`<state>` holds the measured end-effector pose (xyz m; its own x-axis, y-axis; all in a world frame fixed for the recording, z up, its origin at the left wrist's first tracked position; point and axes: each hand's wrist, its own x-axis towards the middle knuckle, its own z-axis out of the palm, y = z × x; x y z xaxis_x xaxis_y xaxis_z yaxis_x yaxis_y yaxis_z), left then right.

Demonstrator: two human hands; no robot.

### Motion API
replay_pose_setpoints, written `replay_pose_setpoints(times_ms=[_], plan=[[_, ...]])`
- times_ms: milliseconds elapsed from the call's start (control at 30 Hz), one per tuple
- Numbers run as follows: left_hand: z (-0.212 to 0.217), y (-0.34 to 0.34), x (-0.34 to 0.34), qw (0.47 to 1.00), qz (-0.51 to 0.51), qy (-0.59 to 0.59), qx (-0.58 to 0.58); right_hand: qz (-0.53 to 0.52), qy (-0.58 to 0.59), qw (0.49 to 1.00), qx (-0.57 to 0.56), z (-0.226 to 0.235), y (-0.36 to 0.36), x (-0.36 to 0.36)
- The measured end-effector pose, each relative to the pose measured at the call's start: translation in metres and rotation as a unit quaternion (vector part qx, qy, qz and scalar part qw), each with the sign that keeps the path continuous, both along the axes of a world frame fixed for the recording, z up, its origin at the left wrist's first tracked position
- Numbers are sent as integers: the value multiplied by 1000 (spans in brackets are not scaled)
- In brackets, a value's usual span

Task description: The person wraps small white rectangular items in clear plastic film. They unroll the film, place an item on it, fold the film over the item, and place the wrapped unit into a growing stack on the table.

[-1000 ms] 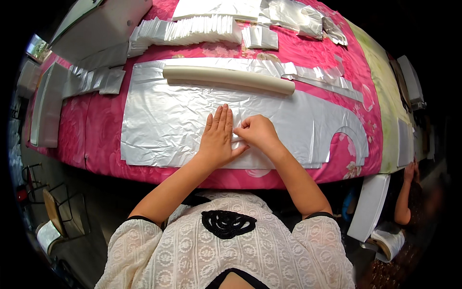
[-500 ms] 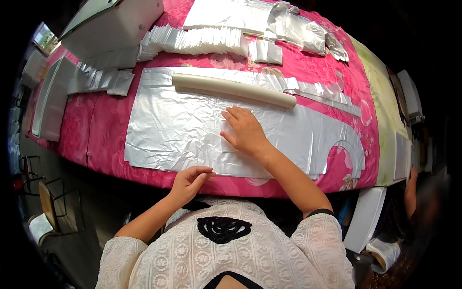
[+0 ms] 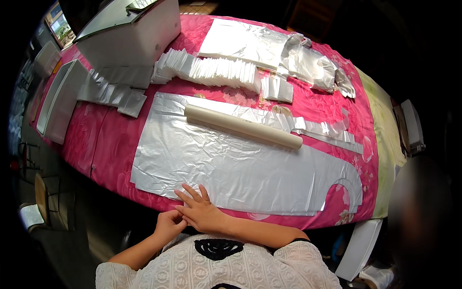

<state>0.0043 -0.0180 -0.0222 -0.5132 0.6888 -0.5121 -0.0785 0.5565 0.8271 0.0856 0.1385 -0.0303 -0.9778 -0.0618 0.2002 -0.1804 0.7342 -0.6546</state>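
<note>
A stack of thin, silvery-white plastic bags lies flat and wrinkled before me, with a rounded cut-out at its right end. My right hand rests on the near edge of the stack, fingers spread. Just left of it, my left hand is closed with thumb and fingers pinched together, by the right hand's thumb side. Whatever the left fingers hold, if anything, is hidden. Across the far part of the stack lies a long cream-coloured tube, which neither hand touches.
Beyond the tube stands a long row of folded white plastic bags, with a smaller bundle at its right. More plastic sheets lie at the back. White bins stand at the left. A pink flowered cloth covers the table.
My right hand has slid left and toward me, up against the left hand. A small folded white piece that was beside it no longer shows. The whole view has tilted upward.
</note>
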Motion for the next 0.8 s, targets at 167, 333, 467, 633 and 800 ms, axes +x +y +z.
replay_pose_setpoints(times_ms=[167,333,467,633,800], plan=[[33,49,-19,970,-73,204,113,-1,68,998,-10,24,107,8],[54,136,-48,944,-59,190,263,-345,79,854,-381,18,275,-7],[43,250,-70,957,-78,104,260,-542,45,781,-308,-15,393,-16],[21,376,-81,974,-90,113,177,-651,-48,758,-7,-13,404,-35],[1,437,-69,994,51,24,98,-608,-101,779,-113,-10,411,-40]])
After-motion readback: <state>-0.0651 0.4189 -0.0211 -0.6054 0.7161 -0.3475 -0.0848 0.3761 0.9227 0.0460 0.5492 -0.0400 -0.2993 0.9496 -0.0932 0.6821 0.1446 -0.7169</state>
